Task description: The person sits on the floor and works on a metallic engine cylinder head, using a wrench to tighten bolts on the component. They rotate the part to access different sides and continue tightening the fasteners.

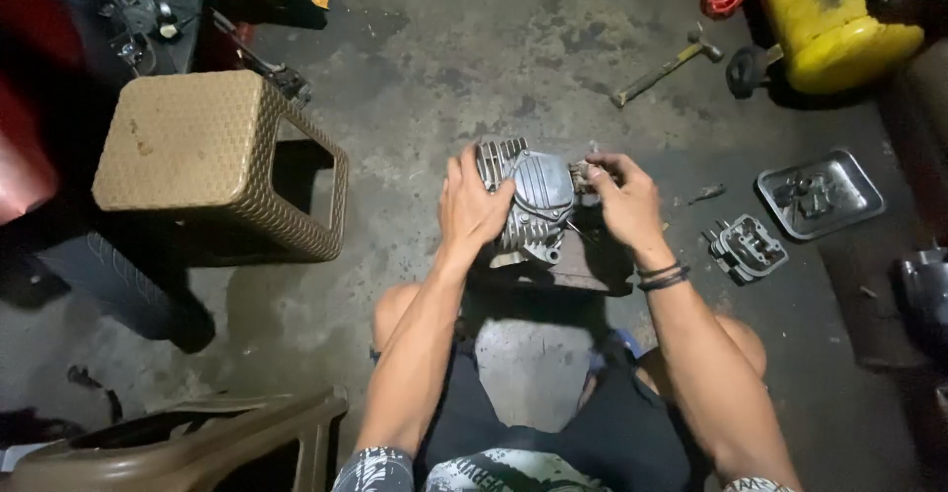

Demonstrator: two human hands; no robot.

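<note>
My left hand (472, 205) clamps the finned engine head (528, 201); right hand (620, 201) fingers pinch its far side. Probably heavy, rigid, greasy metal; grip the fins.

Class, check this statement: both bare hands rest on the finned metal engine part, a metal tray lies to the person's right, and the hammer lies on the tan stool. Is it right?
Not quite. The head view shows the hammer lying on the concrete floor, not on the tan stool. The rest holds: left hand and right hand on the finned engine part, metal tray to the right.
</note>
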